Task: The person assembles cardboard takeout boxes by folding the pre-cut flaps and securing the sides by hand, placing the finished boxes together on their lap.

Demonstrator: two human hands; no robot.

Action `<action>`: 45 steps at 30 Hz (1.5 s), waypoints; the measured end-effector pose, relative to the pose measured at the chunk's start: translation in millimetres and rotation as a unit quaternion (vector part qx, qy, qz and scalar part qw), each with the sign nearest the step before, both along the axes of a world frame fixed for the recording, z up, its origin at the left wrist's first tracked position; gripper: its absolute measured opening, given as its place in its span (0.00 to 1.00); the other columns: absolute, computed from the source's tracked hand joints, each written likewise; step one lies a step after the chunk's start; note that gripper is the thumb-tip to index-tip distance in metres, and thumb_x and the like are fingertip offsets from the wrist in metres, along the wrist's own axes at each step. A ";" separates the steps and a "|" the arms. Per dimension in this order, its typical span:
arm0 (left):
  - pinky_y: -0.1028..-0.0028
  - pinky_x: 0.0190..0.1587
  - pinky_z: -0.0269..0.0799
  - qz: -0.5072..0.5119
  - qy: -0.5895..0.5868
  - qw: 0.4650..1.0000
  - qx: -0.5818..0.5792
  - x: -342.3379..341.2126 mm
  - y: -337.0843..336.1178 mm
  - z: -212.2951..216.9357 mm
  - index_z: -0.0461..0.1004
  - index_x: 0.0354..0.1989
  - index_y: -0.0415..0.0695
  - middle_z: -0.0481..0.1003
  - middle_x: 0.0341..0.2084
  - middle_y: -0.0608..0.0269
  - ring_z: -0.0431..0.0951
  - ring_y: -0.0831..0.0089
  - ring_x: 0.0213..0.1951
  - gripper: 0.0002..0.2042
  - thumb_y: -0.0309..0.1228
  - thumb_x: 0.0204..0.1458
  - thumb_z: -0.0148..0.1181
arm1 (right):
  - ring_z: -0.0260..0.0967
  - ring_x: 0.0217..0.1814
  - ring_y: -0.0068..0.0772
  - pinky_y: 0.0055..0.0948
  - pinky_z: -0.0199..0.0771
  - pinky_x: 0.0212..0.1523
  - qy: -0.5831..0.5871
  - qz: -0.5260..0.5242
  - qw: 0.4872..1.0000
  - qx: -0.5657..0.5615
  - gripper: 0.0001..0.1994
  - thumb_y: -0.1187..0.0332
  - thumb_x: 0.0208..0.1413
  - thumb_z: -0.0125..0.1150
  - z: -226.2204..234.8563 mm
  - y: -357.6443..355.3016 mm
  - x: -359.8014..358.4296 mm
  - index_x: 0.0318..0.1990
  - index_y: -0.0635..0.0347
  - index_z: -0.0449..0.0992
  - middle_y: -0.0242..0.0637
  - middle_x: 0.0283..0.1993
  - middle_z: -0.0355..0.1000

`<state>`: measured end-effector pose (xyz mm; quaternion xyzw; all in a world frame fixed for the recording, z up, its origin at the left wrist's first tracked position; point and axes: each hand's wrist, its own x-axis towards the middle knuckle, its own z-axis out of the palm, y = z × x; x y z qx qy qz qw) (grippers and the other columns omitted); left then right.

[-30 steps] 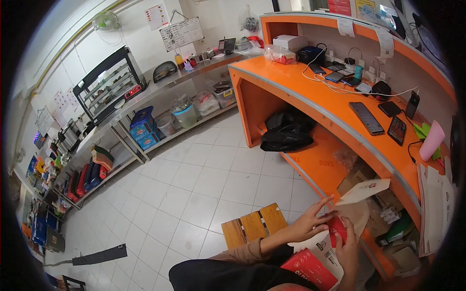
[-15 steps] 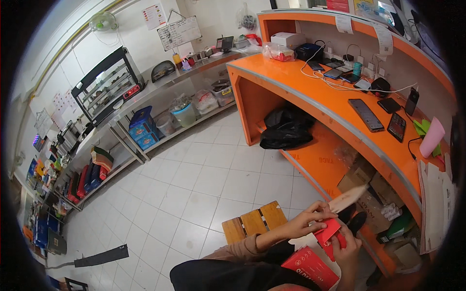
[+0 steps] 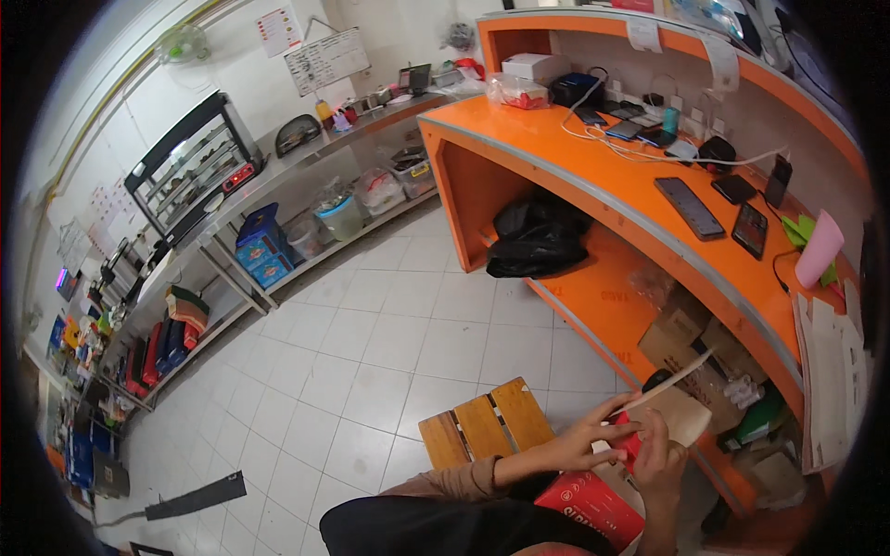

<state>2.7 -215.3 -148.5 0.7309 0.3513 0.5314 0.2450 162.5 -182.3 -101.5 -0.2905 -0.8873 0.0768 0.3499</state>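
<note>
Red card (image 3: 631, 443), held — between left grip (image 3: 589, 446) and right grip (image 3: 659, 461)

Table (image 3: 616, 170): orange surface, smooth, semi-gloss. Under the table: bag (image 3: 538, 246), black plastic, glossy, creased; box (image 3: 669, 338), brown cardboard, matt. On the table: pink cup (image 3: 820, 250), apparently plastic, smooth. Left of the table: floor (image 3: 380, 371), smooth tile, faint sheen; stool (image 3: 482, 426), slatted wood, smooth. Alongside the table: red carton (image 3: 593, 508), smooth paperboard; pale flap (image 3: 686, 415), matt paperboard.
</note>
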 end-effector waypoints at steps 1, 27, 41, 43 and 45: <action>0.60 0.55 0.52 -0.014 -0.001 1.000 -0.005 7.4 -0.6 1.0 0.66 0.41 0.37 0.50 0.55 0.42 0.51 0.48 0.57 0.24 0.39 0.38 0.63 | 0.69 0.20 0.45 0.32 0.69 0.22 -0.001 -0.014 1.000 -0.005 0.16 0.75 0.49 0.49 2.1 -2.7 -0.6 0.46 0.69 0.63 0.45 0.28 0.71; 0.75 0.56 0.50 -0.058 -0.027 0.812 -0.580 0.4 27.7 -89.3 0.56 0.54 0.32 0.61 0.51 0.48 0.59 0.68 0.54 0.29 0.48 0.54 0.41 | 0.63 0.51 0.38 0.31 0.60 0.50 0.270 -0.273 0.789 -0.479 0.25 0.56 0.58 0.37 -102.9 -49.3 113.1 0.57 0.64 0.51 0.53 0.45 0.66; 0.66 0.56 0.50 -0.099 0.030 0.887 -0.451 13.1 9.0 -73.4 0.44 0.58 0.38 0.60 0.51 0.42 0.59 0.53 0.55 0.28 0.44 0.55 0.38 | 0.57 0.57 0.43 0.35 0.54 0.55 0.248 -0.324 0.743 -0.530 0.25 0.53 0.59 0.31 -104.3 -75.1 108.5 0.56 0.63 0.55 0.53 0.53 0.59; 0.65 0.56 0.49 -0.099 0.028 0.893 -0.439 13.9 8.2 -71.6 0.43 0.58 0.38 0.60 0.51 0.42 0.58 0.52 0.55 0.29 0.45 0.55 0.38 | 0.54 0.58 0.41 0.35 0.51 0.56 0.253 -0.339 0.767 -0.483 0.25 0.52 0.59 0.30 -114.7 -79.4 109.8 0.56 0.62 0.55 0.50 0.54 0.58; 0.58 0.58 0.40 -0.108 0.045 0.896 -0.428 17.1 5.1 -69.8 0.41 0.58 0.40 0.61 0.51 0.45 0.58 0.52 0.55 0.30 0.46 0.54 0.39 | 0.54 0.58 0.41 0.34 0.51 0.57 0.278 -0.340 0.752 -0.492 0.25 0.53 0.59 0.30 -119.9 -83.2 111.2 0.56 0.62 0.55 0.49 0.54 0.59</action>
